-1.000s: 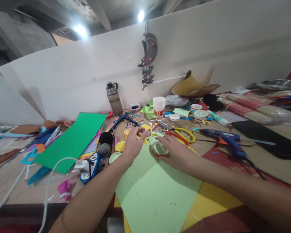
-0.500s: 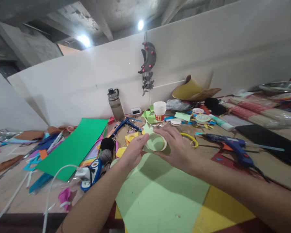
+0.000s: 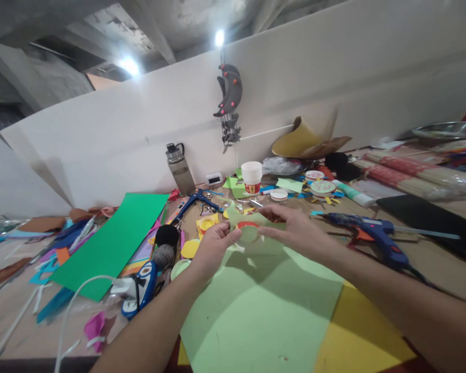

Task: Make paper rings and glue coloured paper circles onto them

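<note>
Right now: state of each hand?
Left hand: closed, pinching the light green paper cutout over a red-rimmed ring.
Right hand: closed, pinching the same cutout's other side.

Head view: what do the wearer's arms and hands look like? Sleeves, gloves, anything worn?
Left hand and right hand are bare: no gloves, no rings or watch visible. Left forearm and right forearm run uncovered to the frame edge; no sleeve shows.

No legible text anywhere. White paper cup [image 3: 252,177] has a red printed band at its base, too small and blurred to read. Round white lid [image 3: 322,187] carries a faint print, also unreadable.
</note>
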Motion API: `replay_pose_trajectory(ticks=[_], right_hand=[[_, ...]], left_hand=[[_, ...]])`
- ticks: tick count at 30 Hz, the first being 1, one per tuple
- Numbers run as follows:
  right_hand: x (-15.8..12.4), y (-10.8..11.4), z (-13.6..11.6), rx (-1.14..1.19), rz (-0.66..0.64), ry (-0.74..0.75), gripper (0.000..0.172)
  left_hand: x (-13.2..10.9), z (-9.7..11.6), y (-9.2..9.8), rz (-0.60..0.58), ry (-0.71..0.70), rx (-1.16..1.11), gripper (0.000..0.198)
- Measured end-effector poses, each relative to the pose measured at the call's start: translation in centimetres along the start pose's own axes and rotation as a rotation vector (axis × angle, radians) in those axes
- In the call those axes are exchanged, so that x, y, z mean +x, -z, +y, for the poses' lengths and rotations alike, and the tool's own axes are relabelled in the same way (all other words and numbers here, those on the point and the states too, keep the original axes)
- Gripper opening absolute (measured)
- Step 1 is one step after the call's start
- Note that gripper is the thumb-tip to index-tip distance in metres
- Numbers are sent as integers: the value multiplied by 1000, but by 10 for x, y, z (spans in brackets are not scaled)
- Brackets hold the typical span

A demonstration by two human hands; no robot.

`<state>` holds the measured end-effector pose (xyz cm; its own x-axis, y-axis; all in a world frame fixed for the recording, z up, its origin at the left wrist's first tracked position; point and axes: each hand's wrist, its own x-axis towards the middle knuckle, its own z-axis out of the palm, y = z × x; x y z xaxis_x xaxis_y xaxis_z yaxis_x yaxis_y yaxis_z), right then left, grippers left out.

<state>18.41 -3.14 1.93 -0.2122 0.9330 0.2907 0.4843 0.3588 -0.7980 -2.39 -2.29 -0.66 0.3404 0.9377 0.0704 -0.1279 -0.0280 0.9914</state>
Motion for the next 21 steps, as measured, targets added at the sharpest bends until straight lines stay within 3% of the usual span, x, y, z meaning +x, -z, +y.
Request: replay_pose_trajectory(ticks=[4, 9, 15, 21], right_hand=[[-3, 2, -8, -2, -59, -21, 22], [-4, 4, -8, -18, -51, -12, 26], [-2, 6, -4, -21, -136, -31, 32], [-2, 7, -9, 75, -203, -68, 28]], left_hand=[[1, -2, 1, -23, 11, 14, 32], [2, -1, 3, -3, 40, 24, 37], [2, 2, 2, -10, 41, 37, 32], [3, -3, 5, -31, 41, 47, 35]])
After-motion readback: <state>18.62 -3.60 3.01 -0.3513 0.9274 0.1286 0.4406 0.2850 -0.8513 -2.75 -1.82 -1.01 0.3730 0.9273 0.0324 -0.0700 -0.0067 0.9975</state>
